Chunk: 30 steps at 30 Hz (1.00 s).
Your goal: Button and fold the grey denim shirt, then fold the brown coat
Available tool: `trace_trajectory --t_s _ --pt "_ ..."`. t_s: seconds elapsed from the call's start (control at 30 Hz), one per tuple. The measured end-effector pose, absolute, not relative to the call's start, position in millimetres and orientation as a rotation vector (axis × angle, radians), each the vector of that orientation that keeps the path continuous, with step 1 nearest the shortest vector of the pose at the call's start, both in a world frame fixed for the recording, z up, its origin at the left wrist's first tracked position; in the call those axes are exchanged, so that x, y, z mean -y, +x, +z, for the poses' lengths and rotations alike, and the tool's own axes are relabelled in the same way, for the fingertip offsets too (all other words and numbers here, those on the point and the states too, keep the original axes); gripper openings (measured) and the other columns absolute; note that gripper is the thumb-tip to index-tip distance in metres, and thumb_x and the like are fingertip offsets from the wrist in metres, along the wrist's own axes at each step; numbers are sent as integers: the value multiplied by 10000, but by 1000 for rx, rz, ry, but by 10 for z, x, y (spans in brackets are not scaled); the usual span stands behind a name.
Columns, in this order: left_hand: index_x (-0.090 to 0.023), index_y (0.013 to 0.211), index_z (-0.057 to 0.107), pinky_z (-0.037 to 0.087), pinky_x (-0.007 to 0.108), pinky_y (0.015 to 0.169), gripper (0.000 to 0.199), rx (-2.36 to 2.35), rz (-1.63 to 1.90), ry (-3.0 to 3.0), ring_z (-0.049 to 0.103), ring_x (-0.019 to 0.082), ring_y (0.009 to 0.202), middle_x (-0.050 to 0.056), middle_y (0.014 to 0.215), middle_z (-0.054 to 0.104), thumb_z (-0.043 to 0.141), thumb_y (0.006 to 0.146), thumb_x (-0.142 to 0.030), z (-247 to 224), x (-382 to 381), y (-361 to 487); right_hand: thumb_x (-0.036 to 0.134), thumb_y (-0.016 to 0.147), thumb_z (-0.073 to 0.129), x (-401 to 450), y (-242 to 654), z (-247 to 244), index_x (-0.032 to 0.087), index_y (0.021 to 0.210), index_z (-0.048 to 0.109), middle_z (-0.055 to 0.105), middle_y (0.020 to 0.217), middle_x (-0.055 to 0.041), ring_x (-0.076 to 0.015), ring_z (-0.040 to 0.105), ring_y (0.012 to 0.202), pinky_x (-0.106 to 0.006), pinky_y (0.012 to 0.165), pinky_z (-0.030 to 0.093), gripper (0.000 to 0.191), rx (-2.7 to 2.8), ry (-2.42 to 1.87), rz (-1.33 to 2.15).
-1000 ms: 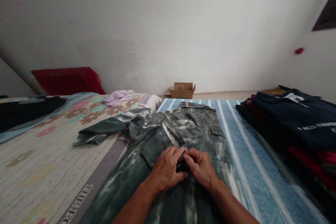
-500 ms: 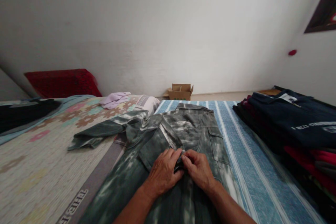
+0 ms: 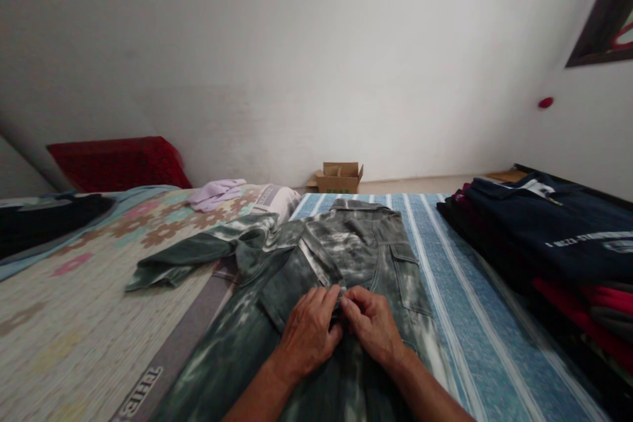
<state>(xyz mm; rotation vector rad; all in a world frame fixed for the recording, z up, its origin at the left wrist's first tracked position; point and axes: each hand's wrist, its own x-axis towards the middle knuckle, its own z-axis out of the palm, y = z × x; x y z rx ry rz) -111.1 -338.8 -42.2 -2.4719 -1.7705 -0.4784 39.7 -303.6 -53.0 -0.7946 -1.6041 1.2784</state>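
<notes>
A grey-green mottled jacket [image 3: 356, 237] lies spread on the bed, its collar at the far end and one sleeve stretched out to the left. Both hands meet over its front opening. My left hand [image 3: 310, 326] is closed, pinching the front edge between thumb and fingers. Right beside it, my right hand [image 3: 373, 323] is closed on the same edge, fingertips nearly touching the left ones. Whatever small part lies between the fingertips, perhaps a button, is hidden. A chest pocket flap [image 3: 404, 252] shows on the right side.
Folded clothes [image 3: 554, 231] are stacked at the right. A blue striped sheet [image 3: 475, 290] and a flowered sheet [image 3: 99, 297] cover the bed. A lilac cloth [image 3: 216, 194] and dark clothes [image 3: 54, 217] lie to the left. Beyond stand a cardboard box [image 3: 339, 178] and a red item [image 3: 121, 161].
The view has shifted slightly. Both hands stay at the same place on the jacket's front edge, with only small finger movements.
</notes>
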Motion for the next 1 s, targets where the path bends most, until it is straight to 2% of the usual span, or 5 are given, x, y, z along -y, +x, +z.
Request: trace_trajectory --t_s 0.23,0.67,0.83,1.0 --pt "-137 1207 497 464 401 885 446 1826 -439 -2464 531 243 962 92 1025 597 464 764 -95 -400 3397 -1103 416 861 500 3023 381 -584 165 675 554 476 597 28 -96 434 553 -203 501 358 318 1621 -795 1264" --pt "-116 1083 567 479 397 862 360 1832 -469 -2468 544 242 926 96 970 611 445 747 -74 -367 3392 -1082 397 854 526 3015 378 -616 159 704 574 494 609 22 -90 439 528 -199 478 352 285 1593 -809 1319" --pt "-129 1022 594 503 382 823 327 1835 -522 -2426 575 234 890 89 914 630 424 749 -71 -369 3373 -1092 399 854 533 3021 363 -619 156 750 579 503 633 22 -86 447 535 -192 475 363 268 1550 -754 1364" --pt "-110 1055 607 522 384 832 351 1793 -632 -2374 613 234 898 111 936 660 374 792 -91 -395 3327 -1141 367 844 544 3001 349 -616 158 854 601 513 627 26 -93 457 540 -190 471 366 217 1499 -721 1378"
